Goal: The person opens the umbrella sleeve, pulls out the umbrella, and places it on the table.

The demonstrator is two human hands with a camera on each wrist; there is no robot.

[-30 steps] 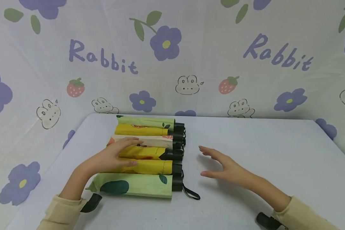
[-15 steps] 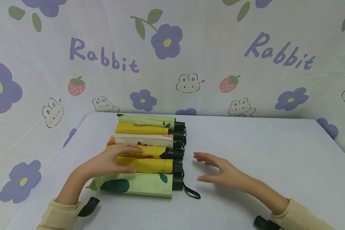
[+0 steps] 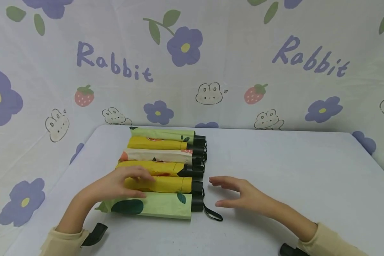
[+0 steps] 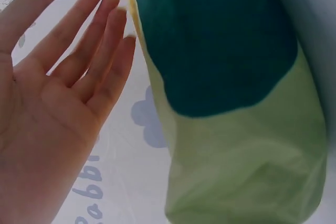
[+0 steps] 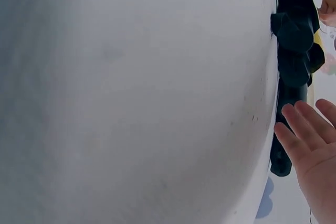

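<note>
Several folded umbrellas in fabric sleeves lie side by side in a row, black handles to the right. Nearest is a green umbrella (image 3: 160, 207) with dark green leaf shapes and a black wrist loop (image 3: 213, 214). Behind it come yellow umbrellas (image 3: 171, 185), a cream one (image 3: 169, 155) and another green one (image 3: 166, 134) at the back. My left hand (image 3: 118, 183) hovers over the left part of the front umbrellas, fingers relaxed and holding nothing; the left wrist view shows its bare palm (image 4: 63, 98). To the right of the handles, my right hand (image 3: 240, 193) hangs with loosely bent fingers, also holding nothing.
The umbrellas lie on a white table (image 3: 291, 170). Behind it hangs a white cloth (image 3: 230, 64) printed with purple flowers, rabbits and strawberries. Black wrist camera mounts (image 3: 96, 234) show at both cuffs.
My left hand has drawn back toward the near umbrellas. The right hand has moved left and nearer to me, closer to the handles. The umbrellas have stayed in place.
</note>
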